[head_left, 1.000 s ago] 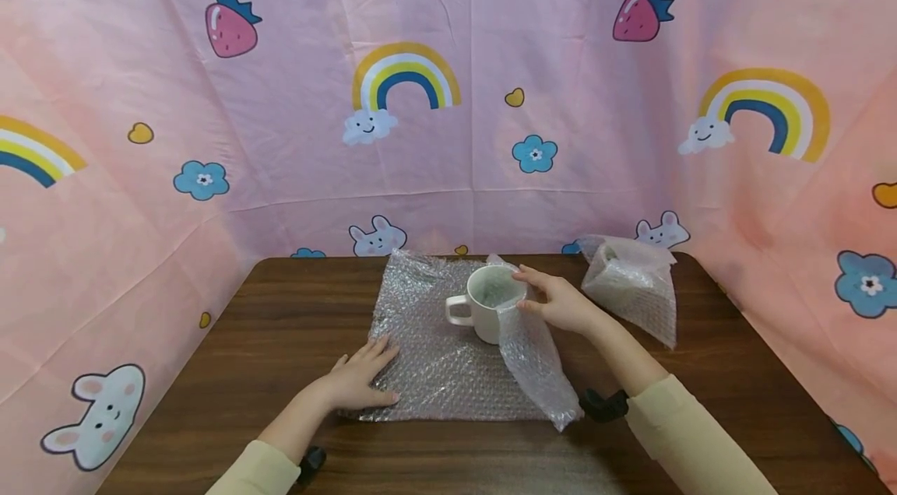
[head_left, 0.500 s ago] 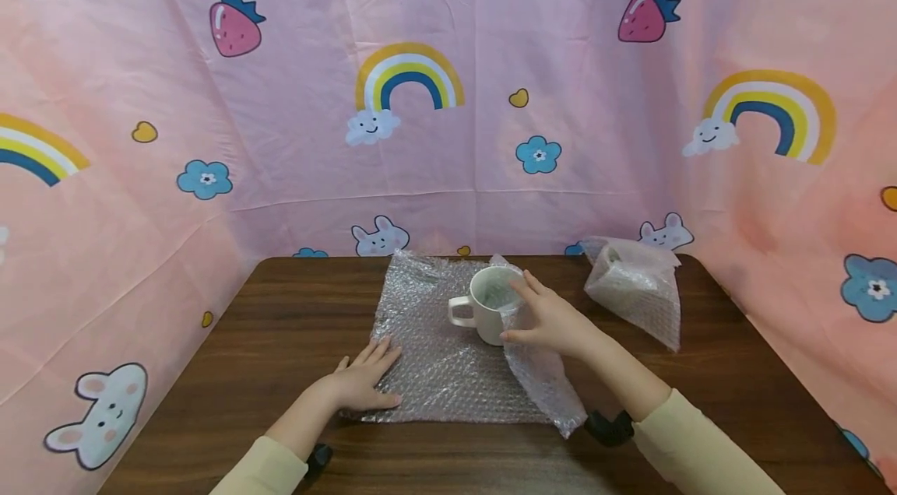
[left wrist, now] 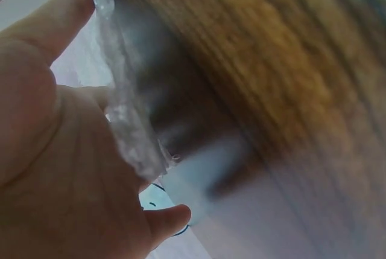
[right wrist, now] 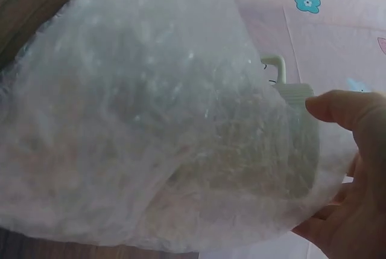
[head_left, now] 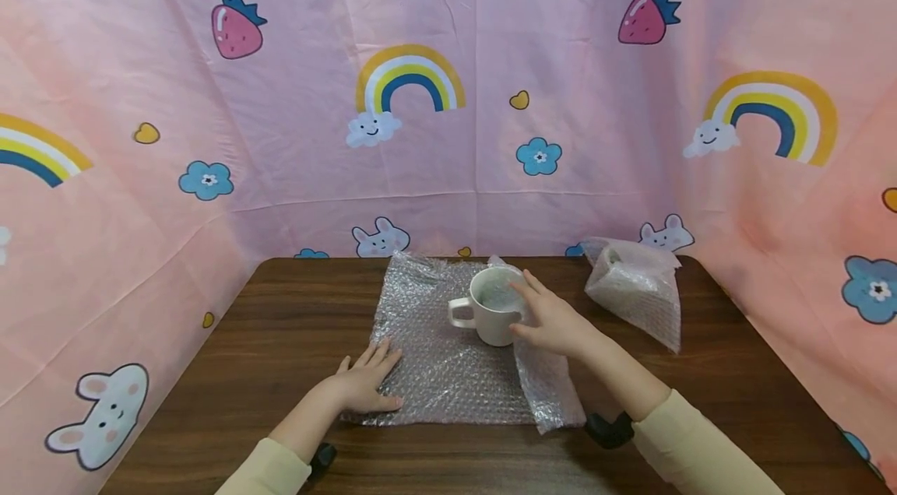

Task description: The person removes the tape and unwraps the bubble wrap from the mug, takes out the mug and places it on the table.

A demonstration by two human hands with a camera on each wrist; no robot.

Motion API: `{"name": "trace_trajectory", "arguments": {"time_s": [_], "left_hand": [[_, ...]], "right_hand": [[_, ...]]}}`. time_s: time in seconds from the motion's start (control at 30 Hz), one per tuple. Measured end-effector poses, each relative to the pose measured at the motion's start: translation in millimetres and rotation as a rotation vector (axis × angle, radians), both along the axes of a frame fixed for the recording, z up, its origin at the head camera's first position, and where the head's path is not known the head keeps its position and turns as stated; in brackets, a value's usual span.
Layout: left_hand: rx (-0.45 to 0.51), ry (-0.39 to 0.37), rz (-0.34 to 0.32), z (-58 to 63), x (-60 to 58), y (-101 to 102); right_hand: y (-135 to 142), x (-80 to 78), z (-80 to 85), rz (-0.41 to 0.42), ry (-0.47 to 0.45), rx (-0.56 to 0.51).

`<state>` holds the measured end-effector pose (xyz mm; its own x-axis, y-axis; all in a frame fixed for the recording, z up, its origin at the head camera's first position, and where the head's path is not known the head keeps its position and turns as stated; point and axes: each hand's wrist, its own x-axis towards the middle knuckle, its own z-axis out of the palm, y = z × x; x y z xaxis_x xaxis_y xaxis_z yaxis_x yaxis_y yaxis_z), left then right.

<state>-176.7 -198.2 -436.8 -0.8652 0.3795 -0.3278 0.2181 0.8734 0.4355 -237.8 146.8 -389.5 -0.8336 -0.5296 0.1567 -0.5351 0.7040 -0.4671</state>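
Observation:
A white mug (head_left: 493, 328) stands upright on a sheet of bubble wrap (head_left: 448, 382), its handle toward the left. My left hand (head_left: 360, 386) lies spread on the sheet's near left corner; the left wrist view shows the wrap's edge (left wrist: 129, 120) beside the fingers. At the mug's right side is my right hand (head_left: 554, 324), fingers extended near the rim and thumb at the front wall. The folded right part of the wrap (head_left: 550, 394) hangs below that hand. In the right wrist view, wrap covers much of the mug (right wrist: 304, 150), and the thumb reaches its edge.
A bubble-wrapped bundle (head_left: 631, 281) with something pale inside rests at the back right of the dark wooden table (head_left: 294, 308). A pink patterned cloth (head_left: 294, 90) hangs behind and along both sides.
The right thumb and fingers have let go of the wrap's edge at the rim. The flap has slipped down and right, baring the mug's front. My left hand has stayed in place.

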Motion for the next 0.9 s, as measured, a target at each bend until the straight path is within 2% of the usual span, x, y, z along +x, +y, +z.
{"name": "trace_trajectory", "arguments": {"time_s": [0.17,0.3,0.63,0.9], "left_hand": [[-0.001,-0.005,-0.002,-4.2,-1.6,0],[-0.008,-0.006,0.001,-2.0,-0.6,1],[-0.046,0.004,-0.005,-1.9,-0.2,2],[-0.031,-0.007,0.000,-1.3,0.3,3]], "right_hand": [[4,-0.4,0.9,-0.014,0.002,-0.016],[6,0.0,4.8,-0.019,0.010,-0.031],[16,-6.2,12.8,-0.031,0.091,-0.096],[24,-8.0,17.0,-0.039,0.049,-0.121]]}}
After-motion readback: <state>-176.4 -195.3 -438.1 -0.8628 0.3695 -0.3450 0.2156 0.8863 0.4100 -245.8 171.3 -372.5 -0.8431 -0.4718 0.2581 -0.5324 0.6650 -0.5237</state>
